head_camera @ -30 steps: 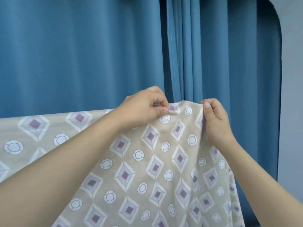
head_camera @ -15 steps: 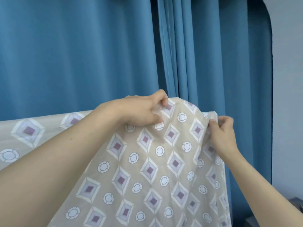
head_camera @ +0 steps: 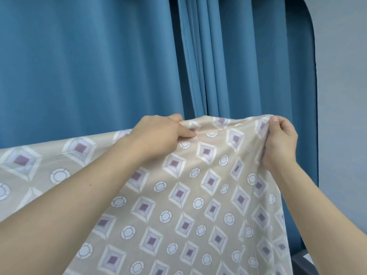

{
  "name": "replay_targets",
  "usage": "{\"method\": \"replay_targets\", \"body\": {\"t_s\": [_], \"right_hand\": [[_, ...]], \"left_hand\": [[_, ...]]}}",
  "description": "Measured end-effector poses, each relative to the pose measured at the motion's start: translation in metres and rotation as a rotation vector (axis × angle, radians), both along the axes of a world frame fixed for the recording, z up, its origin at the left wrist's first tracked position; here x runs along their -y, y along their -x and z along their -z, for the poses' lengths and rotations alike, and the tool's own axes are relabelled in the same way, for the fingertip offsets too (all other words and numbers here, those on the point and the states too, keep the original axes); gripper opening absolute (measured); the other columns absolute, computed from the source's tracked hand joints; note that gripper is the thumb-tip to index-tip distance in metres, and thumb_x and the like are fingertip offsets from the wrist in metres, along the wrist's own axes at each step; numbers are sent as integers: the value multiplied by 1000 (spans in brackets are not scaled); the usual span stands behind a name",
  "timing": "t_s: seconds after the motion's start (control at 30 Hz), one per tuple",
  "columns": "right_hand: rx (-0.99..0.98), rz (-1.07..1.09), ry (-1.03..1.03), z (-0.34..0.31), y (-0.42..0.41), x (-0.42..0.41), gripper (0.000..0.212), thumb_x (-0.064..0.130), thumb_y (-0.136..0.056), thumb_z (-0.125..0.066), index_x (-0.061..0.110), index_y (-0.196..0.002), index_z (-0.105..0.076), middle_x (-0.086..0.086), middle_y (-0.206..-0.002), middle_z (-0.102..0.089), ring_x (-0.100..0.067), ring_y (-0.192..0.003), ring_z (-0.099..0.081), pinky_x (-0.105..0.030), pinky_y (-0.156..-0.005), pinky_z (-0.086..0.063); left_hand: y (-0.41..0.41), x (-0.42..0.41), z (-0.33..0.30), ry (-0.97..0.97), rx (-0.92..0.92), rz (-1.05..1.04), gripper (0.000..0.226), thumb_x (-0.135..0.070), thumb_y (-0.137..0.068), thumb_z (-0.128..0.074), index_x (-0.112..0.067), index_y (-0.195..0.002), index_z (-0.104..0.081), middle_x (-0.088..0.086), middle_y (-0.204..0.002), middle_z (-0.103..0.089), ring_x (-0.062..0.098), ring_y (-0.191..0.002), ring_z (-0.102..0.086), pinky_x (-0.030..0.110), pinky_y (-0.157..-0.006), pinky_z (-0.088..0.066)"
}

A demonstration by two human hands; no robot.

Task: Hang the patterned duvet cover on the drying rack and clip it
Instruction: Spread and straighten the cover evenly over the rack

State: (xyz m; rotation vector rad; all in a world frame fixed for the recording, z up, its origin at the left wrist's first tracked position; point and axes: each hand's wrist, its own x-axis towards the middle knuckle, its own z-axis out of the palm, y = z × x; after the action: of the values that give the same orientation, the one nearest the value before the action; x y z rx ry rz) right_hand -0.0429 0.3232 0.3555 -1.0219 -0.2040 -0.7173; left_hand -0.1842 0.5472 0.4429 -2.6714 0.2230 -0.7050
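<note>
The patterned duvet cover (head_camera: 198, 195), beige with purple diamonds and white rings, hangs spread across the lower half of the view, its top edge running from the left side up to my hands. My left hand (head_camera: 160, 133) pinches the top edge near the middle. At the right corner of that edge, my right hand (head_camera: 282, 141) grips the cloth. The edge is stretched between the two hands. The drying rack is hidden under the cloth, and no clip is visible.
Blue curtains (head_camera: 89, 66) hang close behind the cover. A grey wall (head_camera: 341, 96) stands at the right. A dark object (head_camera: 301, 264) shows at the bottom right corner beside the cover's edge.
My right hand has moved right and up along the top edge, pulling the corner out. The hands are now farther apart and the edge between them is flatter.
</note>
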Motion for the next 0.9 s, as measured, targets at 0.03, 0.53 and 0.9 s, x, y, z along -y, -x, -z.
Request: {"method": "replay_targets", "body": {"t_s": [0.03,0.53,0.9], "right_hand": [[48,-53,-32,0,6,1,23,22,-99,-47,19,-79,-59,5,-79,-58,-11,-75,-53,-27,-74,-49],[138,470,1017,-7,14,-36,39,42,-97,-35,19,-119,-58,-1,-122,-55,-25,-119,-44,-38,-101,-26],[329,60,897,-15,23,-66,36,41,-103,-34,16,-86,-52,13,-79,-50,-8,-76,-48,-32,-74,-41]], "left_hand": [[-2,0,2,-34,29,-20,46,-28,-100,-37,-65,-127,-45,-13,-106,-48,18,-84,-54,32,-67,-40],[7,5,6,-9,143,-78,24,-15,-82,-56,-29,-63,-52,-9,-89,-49,18,-71,-48,29,-56,-26],[20,-6,-6,222,-36,97,18,-15,-91,-44,-30,-96,-36,-4,-89,-56,20,-68,-52,37,-63,-41]]}}
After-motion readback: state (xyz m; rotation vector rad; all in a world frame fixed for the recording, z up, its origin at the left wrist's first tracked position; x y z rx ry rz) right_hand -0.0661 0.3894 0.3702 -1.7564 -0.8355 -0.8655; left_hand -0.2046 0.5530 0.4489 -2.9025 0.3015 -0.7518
